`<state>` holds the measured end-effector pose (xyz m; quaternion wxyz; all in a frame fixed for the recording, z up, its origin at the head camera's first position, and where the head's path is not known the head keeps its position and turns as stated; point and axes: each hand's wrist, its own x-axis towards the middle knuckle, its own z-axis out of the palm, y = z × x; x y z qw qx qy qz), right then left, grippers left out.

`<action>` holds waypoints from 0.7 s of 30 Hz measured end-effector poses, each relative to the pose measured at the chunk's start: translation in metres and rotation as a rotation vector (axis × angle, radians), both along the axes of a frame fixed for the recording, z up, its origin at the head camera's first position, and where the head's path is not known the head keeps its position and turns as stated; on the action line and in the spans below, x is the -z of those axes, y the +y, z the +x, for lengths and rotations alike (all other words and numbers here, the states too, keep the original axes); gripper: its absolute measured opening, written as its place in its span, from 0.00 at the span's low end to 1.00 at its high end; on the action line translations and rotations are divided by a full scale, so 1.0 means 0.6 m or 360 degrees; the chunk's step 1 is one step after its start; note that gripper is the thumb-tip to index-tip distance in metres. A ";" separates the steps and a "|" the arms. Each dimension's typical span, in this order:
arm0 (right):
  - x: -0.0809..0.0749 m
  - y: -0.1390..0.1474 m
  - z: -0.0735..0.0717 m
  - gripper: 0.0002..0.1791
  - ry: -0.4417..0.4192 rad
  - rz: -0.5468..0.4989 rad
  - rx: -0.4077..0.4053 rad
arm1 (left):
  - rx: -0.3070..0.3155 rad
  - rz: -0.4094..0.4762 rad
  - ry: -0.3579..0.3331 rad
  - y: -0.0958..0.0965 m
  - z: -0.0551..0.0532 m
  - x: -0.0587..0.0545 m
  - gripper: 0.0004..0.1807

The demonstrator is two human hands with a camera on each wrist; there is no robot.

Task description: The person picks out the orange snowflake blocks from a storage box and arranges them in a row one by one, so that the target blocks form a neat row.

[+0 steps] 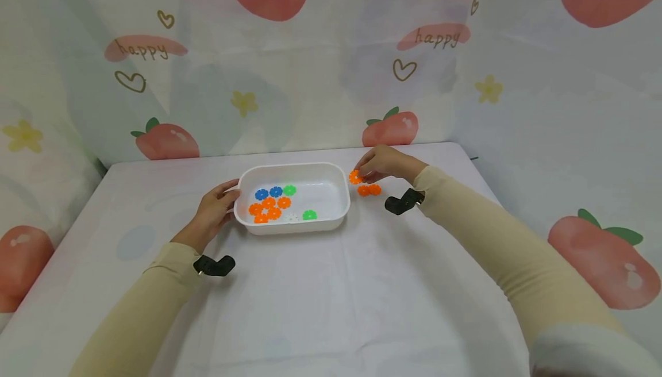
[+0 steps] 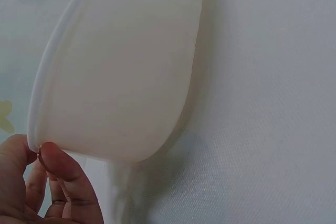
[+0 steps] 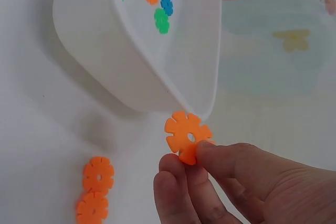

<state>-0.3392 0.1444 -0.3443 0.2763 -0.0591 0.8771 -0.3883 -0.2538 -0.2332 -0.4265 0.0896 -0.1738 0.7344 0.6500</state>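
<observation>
Head view: the white tray point(image 1: 295, 228) sits on the counter point(image 1: 310, 302) with its long axis running from 9 to 3 o'clock. The left hand point(image 1: 209, 214) pinches its rim at the 9 o'clock end. Beyond the opposite end, toward 2 to 3 o'clock, the right hand point(image 1: 390, 163) pinches an orange disc point(image 1: 354, 177). So the disc has the tray just beside it at 8 to 9 o'clock, and the right hand is much the nearer. Two loose orange discs point(image 1: 369, 191) lie near that hand, at 5 o'clock from the held one.

Left wrist view: thumb and finger grip the rim at the tray's 7 o'clock corner; its contents are hidden.

Right wrist view: thumb and fingertips hold the disc by one edge, the tray rising toward 11 o'clock. Disc and rim overlap here; whether they touch, I cannot tell.
</observation>
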 end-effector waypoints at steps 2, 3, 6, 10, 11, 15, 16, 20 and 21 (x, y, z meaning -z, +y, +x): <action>0.002 0.007 -0.002 0.17 0.0000 0.0015 0.0020 | 0.0000 -0.0002 0.0002 0.001 -0.001 0.000 0.28; 0.003 0.009 -0.003 0.17 -0.0003 0.0015 0.0029 | -0.0001 -0.0003 0.0002 0.001 -0.001 0.000 0.28; 0.007 0.018 -0.007 0.17 0.0006 0.0026 0.0042 | -0.0011 -0.0005 -0.0006 0.001 -0.001 0.000 0.28; 0.013 0.030 -0.010 0.17 0.0024 0.0026 0.0050 | -0.0012 -0.0004 -0.0006 0.001 0.000 0.001 0.28; 0.015 0.033 -0.010 0.17 0.0027 0.0025 0.0049 | -0.0012 -0.0003 -0.0003 0.001 0.000 0.001 0.28; 0.019 0.043 -0.009 0.17 0.0020 0.0034 0.0085 | -0.0002 -0.0006 0.0007 0.001 0.002 -0.001 0.28; 0.020 0.044 -0.008 0.17 0.0017 0.0037 0.0092 | -0.0003 -0.0008 0.0008 0.002 0.002 -0.001 0.28; 0.025 0.050 -0.006 0.17 0.0000 0.0048 0.0134 | -0.0014 -0.0013 0.0003 0.002 0.002 0.000 0.28; 0.027 0.052 -0.007 0.18 -0.0006 0.0042 0.0139 | -0.0017 -0.0016 0.0000 0.002 0.001 0.000 0.28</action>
